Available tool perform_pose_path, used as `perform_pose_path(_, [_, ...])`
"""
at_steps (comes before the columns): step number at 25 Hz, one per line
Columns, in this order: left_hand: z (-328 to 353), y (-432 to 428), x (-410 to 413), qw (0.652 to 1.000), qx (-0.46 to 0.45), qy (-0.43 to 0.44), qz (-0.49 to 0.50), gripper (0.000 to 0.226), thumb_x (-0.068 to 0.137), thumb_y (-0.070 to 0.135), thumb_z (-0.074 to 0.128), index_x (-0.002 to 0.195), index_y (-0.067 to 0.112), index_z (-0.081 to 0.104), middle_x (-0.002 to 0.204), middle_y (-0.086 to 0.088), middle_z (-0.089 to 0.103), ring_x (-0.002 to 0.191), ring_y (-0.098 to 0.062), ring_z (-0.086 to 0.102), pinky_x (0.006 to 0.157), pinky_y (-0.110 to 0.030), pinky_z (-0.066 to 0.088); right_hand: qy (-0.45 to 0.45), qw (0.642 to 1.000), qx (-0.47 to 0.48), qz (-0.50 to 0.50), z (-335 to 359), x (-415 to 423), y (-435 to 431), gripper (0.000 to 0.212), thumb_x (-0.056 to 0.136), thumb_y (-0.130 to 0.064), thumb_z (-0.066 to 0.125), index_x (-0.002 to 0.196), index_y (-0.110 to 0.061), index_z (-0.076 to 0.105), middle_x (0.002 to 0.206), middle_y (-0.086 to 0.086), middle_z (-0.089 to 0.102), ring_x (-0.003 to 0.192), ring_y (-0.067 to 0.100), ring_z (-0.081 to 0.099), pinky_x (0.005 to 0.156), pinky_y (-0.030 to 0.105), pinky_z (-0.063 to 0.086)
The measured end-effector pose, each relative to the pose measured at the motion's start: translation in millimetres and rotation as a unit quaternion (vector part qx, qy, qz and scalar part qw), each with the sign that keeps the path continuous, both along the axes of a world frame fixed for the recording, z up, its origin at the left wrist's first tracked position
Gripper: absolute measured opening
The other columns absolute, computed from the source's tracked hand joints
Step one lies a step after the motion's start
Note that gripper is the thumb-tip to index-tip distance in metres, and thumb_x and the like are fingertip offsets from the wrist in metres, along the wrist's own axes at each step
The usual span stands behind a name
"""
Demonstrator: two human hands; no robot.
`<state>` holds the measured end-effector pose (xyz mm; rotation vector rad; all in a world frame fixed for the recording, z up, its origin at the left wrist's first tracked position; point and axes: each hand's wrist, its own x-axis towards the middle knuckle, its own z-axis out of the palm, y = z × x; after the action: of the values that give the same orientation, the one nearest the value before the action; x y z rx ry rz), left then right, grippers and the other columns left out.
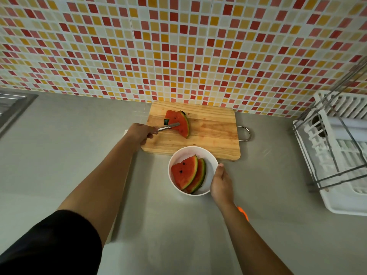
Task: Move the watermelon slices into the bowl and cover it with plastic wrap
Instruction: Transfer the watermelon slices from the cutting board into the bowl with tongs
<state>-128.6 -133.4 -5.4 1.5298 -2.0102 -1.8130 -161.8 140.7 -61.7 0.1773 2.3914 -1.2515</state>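
left hand (142, 132): reaches over the near-left corner of the board. The grip is closed round the handle end of the slim metal tongs (168, 126), fingers curled.
tongs: they point right and away, with the tips on the red flesh of the watermelon wedge on the board (178, 124). Can't tell if the tips actually clamp it.
wedge on board: red flesh, dark seeds, green rind on its right edge. It lies flat on the far-left part of the pale wooden cutting board (214, 135). A small green rind bit shows just left of the tong tips; can't tell if that's a second slice.
cutting board: flat on the grey worktop (79, 135), far edge close to the tiled wall (178, 46), wire loop handle (246, 132) on its right end.
white round bowl (211, 163): on the worktop just in front of the board, its far rim overlapping the board's near edge in view.
slices in bowl: two wedges lean side by side, rinds to the right. The front one (183, 171) partly covers the back one (200, 175).
right hand (221, 181): against the bowl's right side with the thumb tip at the rim. The grip wraps the outer wall; fingers mostly hidden.
other: white dish rack with wire frame (337, 155) far right, steel sink edge (12, 108) far left, orange item (243, 213) partly hidden under the right forearm.
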Motion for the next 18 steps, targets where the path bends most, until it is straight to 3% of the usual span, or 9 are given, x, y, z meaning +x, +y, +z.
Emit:
perform_pose_path(3, [14,-5,19,0.999,0.022,0.035,-0.016,0.02,0.086,0.021,0.066,0.079,0.004,0.074,0.059,-0.003,0.046,0.048,-0.01,0.029,0.041,-0.02,0.024,0.003,1.0,-0.003,0.007,1,0,0,0.064,0.095,-0.053,0.012,0.129,-0.018,0.052,0.134,0.013,0.054,0.124,0.034,0.047,0.104,0.049,0.035])
perform_pose_path(6, [29,-4,47,0.989,0.083,0.056,-0.105,0.027,0.089,0.019,0.061,0.068,0.01,0.075,0.052,0.0,0.048,0.043,-0.007,0.032,0.036,-0.017,0.025,0.002,1.0,-0.006,0.006,3,2,-1,0.064,0.094,-0.054,0.012,0.13,-0.018,0.052,0.135,0.013,0.054,0.125,0.035,0.047,0.105,0.049,0.035])
perform_pose_path(10, [28,24,69,0.97,0.074,0.007,-0.231,0.032,0.088,0.015,0.06,0.057,0.014,0.07,0.053,0.001,0.046,0.043,-0.006,0.033,0.037,-0.015,0.025,0.005,1.0,-0.003,0.007,4,2,-1,0.067,0.093,-0.055,0.011,0.128,-0.017,0.054,0.133,0.014,0.055,0.124,0.036,0.048,0.104,0.051,0.036])
perform_pose_path(13, [35,42,71,0.968,0.044,-0.023,-0.247,0.022,0.088,0.017,0.059,0.072,0.008,0.07,0.054,0.002,0.048,0.046,-0.007,0.034,0.038,-0.015,0.025,0.011,1.0,-0.004,0.014,4,2,-1,0.068,0.093,-0.054,0.01,0.127,-0.016,0.055,0.132,0.015,0.056,0.123,0.036,0.049,0.103,0.05,0.037])
perform_pose_path(16, [63,51,60,0.941,-0.108,-0.037,-0.319,0.019,0.089,0.025,0.059,0.072,0.018,0.062,0.053,0.01,0.056,0.048,-0.006,0.045,0.037,-0.011,0.033,0.015,1.0,-0.013,0.009,2,0,-1,0.068,0.093,-0.054,0.011,0.124,-0.014,0.057,0.129,0.017,0.058,0.121,0.036,0.05,0.103,0.05,0.038])
perform_pose_path(18, [89,59,55,0.877,-0.268,-0.068,-0.394,0.029,0.09,0.029,0.06,0.063,0.028,0.05,0.057,0.012,0.053,0.051,-0.006,0.05,0.038,-0.004,0.034,0.014,1.0,-0.026,0.005,3,2,-2,0.067,0.093,-0.054,0.013,0.124,-0.014,0.057,0.128,0.016,0.058,0.12,0.036,0.051,0.103,0.05,0.038])
